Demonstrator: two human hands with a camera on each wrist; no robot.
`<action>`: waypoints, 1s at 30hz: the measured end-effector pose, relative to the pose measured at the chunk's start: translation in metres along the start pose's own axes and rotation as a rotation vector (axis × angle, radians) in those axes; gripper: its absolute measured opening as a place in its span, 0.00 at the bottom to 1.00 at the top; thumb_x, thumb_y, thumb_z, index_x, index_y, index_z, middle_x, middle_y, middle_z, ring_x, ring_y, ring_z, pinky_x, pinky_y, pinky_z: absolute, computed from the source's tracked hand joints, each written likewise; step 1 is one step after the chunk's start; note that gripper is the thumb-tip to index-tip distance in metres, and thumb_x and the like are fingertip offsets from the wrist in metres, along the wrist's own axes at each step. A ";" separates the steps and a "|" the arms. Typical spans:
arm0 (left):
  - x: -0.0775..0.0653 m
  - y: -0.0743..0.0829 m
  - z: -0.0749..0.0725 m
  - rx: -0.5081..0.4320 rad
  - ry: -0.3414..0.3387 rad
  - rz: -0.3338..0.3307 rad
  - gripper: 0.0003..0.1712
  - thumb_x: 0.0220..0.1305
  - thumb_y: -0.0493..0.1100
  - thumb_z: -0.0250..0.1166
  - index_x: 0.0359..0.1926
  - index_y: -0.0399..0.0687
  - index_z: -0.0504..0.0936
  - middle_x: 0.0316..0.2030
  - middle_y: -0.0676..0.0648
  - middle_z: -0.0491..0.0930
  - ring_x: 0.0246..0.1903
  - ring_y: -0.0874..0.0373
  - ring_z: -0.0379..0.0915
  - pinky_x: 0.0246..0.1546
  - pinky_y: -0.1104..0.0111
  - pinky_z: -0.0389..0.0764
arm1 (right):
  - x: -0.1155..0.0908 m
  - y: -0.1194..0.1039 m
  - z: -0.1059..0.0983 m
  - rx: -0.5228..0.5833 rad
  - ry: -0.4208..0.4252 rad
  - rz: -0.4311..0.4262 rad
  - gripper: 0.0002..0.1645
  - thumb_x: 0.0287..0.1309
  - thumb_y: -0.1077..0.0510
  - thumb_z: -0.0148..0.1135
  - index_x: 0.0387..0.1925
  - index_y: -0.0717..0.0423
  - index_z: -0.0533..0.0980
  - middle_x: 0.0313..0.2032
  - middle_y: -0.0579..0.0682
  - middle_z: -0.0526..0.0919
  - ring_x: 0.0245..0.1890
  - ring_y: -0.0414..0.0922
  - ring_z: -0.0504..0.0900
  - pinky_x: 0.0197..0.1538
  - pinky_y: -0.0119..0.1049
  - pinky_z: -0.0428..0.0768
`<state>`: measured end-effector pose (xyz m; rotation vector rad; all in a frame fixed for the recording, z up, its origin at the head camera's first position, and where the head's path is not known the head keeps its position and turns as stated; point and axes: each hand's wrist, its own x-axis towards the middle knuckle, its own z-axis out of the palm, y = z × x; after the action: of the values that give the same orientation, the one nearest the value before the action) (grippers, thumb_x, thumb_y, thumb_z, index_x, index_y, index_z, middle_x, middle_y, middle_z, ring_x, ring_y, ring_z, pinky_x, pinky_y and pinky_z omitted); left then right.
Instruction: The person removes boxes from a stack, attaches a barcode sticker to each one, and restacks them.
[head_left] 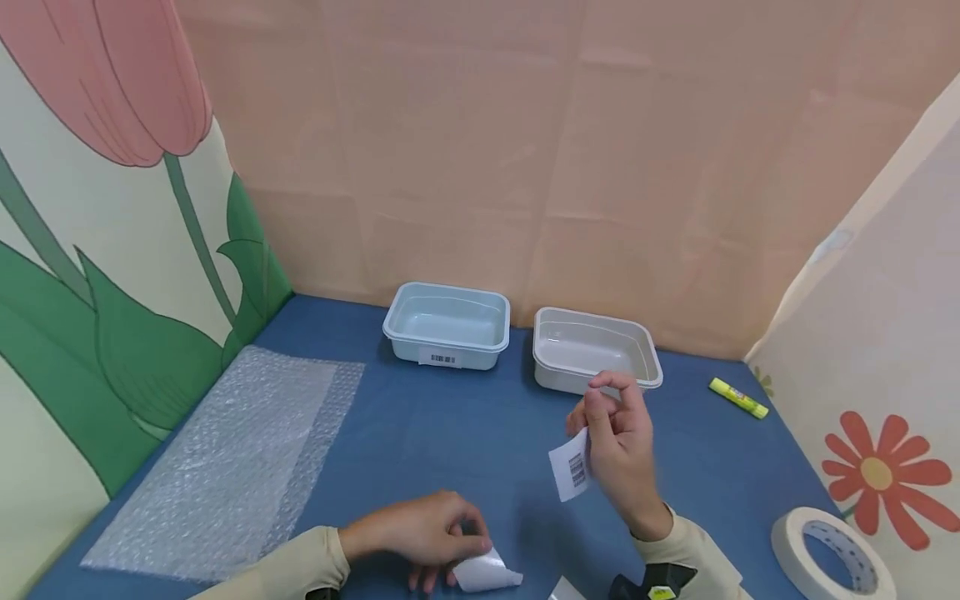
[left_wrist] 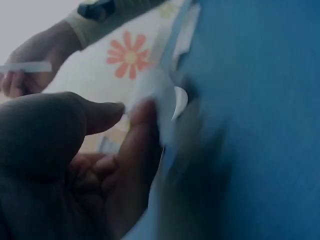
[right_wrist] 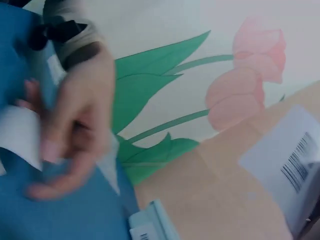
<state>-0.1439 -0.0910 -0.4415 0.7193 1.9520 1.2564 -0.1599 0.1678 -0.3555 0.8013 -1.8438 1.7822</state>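
White barcode label (head_left: 572, 467), head view: your right hand (head_left: 624, 450) pinches it short of the grey tray (head_left: 557, 377) and its rim, blue table (head_left: 435, 433) spreading leftward. Left wrist: your left hand (left_wrist: 65, 145) pinches curled paper (left_wrist: 159, 92). Right wrist: the label's corner juts free.

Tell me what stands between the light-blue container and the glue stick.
The pale gray plastic container, partly behind the right hand in the head view.

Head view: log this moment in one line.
left hand: holds white paper | right hand: holds barcode label | blue tub: barcode sticker on front
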 end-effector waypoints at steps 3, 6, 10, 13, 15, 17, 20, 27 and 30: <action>0.005 0.015 -0.007 0.236 0.216 0.081 0.21 0.74 0.59 0.62 0.55 0.50 0.84 0.19 0.58 0.79 0.13 0.71 0.69 0.15 0.73 0.72 | -0.004 0.004 0.001 -0.083 -0.089 0.071 0.08 0.78 0.70 0.41 0.52 0.65 0.66 0.20 0.53 0.73 0.21 0.42 0.76 0.28 0.34 0.79; 0.011 0.040 -0.013 0.375 0.451 0.223 0.23 0.71 0.61 0.64 0.59 0.55 0.83 0.32 0.62 0.81 0.27 0.70 0.74 0.26 0.74 0.74 | -0.006 0.007 0.002 -0.152 -0.181 0.070 0.12 0.78 0.71 0.40 0.55 0.67 0.67 0.21 0.52 0.75 0.23 0.41 0.76 0.30 0.34 0.78; 0.017 0.074 -0.012 0.313 0.540 0.417 0.14 0.69 0.56 0.69 0.52 0.61 0.87 0.39 0.60 0.86 0.37 0.70 0.78 0.28 0.73 0.79 | -0.007 0.007 0.003 -0.250 -0.263 0.028 0.15 0.76 0.73 0.41 0.57 0.63 0.70 0.24 0.49 0.79 0.24 0.39 0.76 0.32 0.34 0.78; 0.022 0.088 -0.008 0.228 0.545 0.511 0.09 0.72 0.50 0.66 0.44 0.56 0.90 0.32 0.57 0.88 0.32 0.71 0.79 0.22 0.72 0.79 | -0.007 0.004 0.002 -0.286 -0.276 0.015 0.16 0.75 0.73 0.42 0.57 0.62 0.70 0.24 0.49 0.80 0.23 0.37 0.75 0.31 0.32 0.77; 0.027 0.092 -0.006 0.196 0.563 0.530 0.08 0.72 0.48 0.65 0.40 0.55 0.90 0.29 0.56 0.88 0.30 0.72 0.79 0.20 0.71 0.79 | -0.007 0.002 0.002 -0.297 -0.285 0.008 0.17 0.75 0.73 0.43 0.58 0.62 0.71 0.25 0.48 0.81 0.23 0.37 0.75 0.29 0.31 0.77; 0.033 0.092 -0.005 0.203 0.594 0.523 0.06 0.70 0.48 0.67 0.38 0.55 0.89 0.28 0.57 0.87 0.28 0.73 0.79 0.21 0.71 0.79 | -0.007 0.000 0.001 -0.308 -0.291 0.006 0.17 0.75 0.73 0.43 0.58 0.61 0.71 0.26 0.48 0.81 0.23 0.36 0.75 0.29 0.30 0.77; 0.041 0.090 -0.005 0.202 0.617 0.505 0.03 0.67 0.47 0.71 0.35 0.57 0.88 0.27 0.57 0.87 0.28 0.72 0.80 0.24 0.72 0.79 | -0.008 -0.001 -0.001 -0.332 -0.308 0.007 0.18 0.75 0.73 0.43 0.59 0.62 0.71 0.29 0.48 0.82 0.25 0.37 0.76 0.31 0.30 0.77; 0.051 0.082 -0.018 0.144 0.652 0.528 0.04 0.70 0.46 0.69 0.37 0.54 0.88 0.30 0.53 0.87 0.30 0.66 0.78 0.27 0.70 0.80 | -0.008 0.005 -0.028 -0.505 -0.386 0.273 0.16 0.68 0.56 0.68 0.54 0.51 0.76 0.38 0.44 0.82 0.36 0.36 0.80 0.45 0.34 0.83; 0.061 0.077 -0.024 0.122 0.644 0.485 0.06 0.71 0.49 0.68 0.40 0.55 0.88 0.34 0.53 0.87 0.32 0.64 0.78 0.35 0.68 0.81 | -0.009 0.015 -0.050 -0.509 -0.404 0.435 0.07 0.65 0.55 0.70 0.42 0.50 0.81 0.36 0.44 0.85 0.37 0.38 0.81 0.47 0.34 0.82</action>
<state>-0.1937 -0.0287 -0.3793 0.9750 2.4732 1.8446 -0.1676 0.2182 -0.3693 0.6183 -2.7577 1.3162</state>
